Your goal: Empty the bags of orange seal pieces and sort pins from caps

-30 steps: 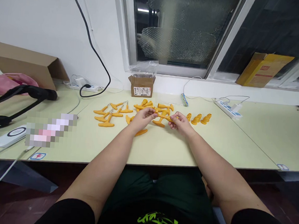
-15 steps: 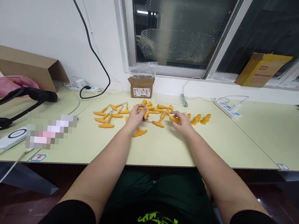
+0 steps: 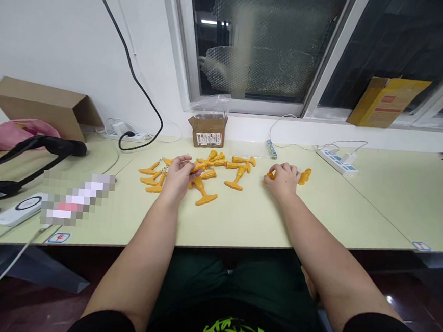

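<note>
My left hand point(image 3: 179, 177) is closed, its thumb and fingers on a yellow corkscrew handle point(image 3: 197, 167); part of the handle is behind the fingers. Around it lie several yellow T-shaped corkscrew handles, such as one in front point(image 3: 206, 199) and one to the left point(image 3: 149, 168), some with metal spirals. Yellow sleeves point(image 3: 210, 174) are heaped just right of this hand. Farther right, my right hand point(image 3: 285, 180) is closed around a yellow sleeve point(image 3: 270, 175), low over the table. Past its knuckles stand more yellow sleeves point(image 3: 304, 176), partly hidden by the hand.
A small cardboard box point(image 3: 209, 132) stands by the window, beside a clear plastic bag point(image 3: 249, 149). Power strips point(image 3: 337, 161) lie along the wall. At the left are a black frame point(image 3: 26, 161), a white charger point(image 3: 21, 207) and a large cardboard box point(image 3: 38, 100).
My left hand has moved left with a corkscrew handle, away from the middle pieces. My right hand has shifted right, to the standing sleeves. A T-handled corkscrew near the middle now lies uncovered.
</note>
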Action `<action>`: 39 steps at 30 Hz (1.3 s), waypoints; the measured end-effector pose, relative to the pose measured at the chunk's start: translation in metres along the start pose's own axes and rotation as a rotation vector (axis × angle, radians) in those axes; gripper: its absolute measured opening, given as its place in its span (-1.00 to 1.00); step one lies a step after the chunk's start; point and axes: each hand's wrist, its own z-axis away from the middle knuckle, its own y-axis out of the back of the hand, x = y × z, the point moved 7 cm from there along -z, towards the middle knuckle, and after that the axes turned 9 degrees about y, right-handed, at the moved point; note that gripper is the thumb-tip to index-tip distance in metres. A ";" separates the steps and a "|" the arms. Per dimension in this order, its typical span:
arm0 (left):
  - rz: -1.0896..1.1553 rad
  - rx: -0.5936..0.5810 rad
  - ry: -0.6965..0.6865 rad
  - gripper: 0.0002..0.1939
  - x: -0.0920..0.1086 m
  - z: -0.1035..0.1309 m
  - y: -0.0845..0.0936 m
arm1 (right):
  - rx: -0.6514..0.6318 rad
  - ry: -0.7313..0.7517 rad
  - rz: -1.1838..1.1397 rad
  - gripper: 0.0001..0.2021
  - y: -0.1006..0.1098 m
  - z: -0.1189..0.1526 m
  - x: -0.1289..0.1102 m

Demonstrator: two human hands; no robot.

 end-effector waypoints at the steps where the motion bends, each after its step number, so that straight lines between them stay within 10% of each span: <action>1: -0.033 0.019 -0.027 -0.64 0.003 0.008 0.012 | -0.002 -0.030 0.026 -0.81 -0.001 0.000 0.005; 6: -0.365 0.146 -0.067 -0.68 0.001 0.052 0.079 | 0.048 -0.122 0.077 -0.68 -0.001 -0.003 0.018; 10: -0.624 0.173 -0.032 -0.66 -0.006 0.062 0.115 | 0.113 0.143 -0.069 -0.75 0.003 0.000 -0.023; 16: -0.882 -0.035 -0.031 -0.54 -0.006 0.037 0.117 | -0.187 0.923 -0.556 -0.64 -0.009 0.054 -0.144; 24: -1.298 0.137 -0.109 -0.77 0.011 0.017 0.113 | -0.420 1.036 -0.587 -0.63 -0.026 0.071 -0.172; 28: -1.432 0.194 -0.116 -0.82 0.020 0.013 0.096 | -0.384 0.938 -0.522 -0.79 -0.023 0.060 -0.160; 32: -1.313 0.191 -0.382 -0.80 0.038 0.030 0.041 | -0.433 0.849 -0.541 -0.70 -0.028 0.056 -0.155; 39: -1.274 -0.351 -0.075 -0.72 -0.009 0.035 -0.063 | -0.318 0.698 -0.762 -0.78 -0.029 0.044 -0.135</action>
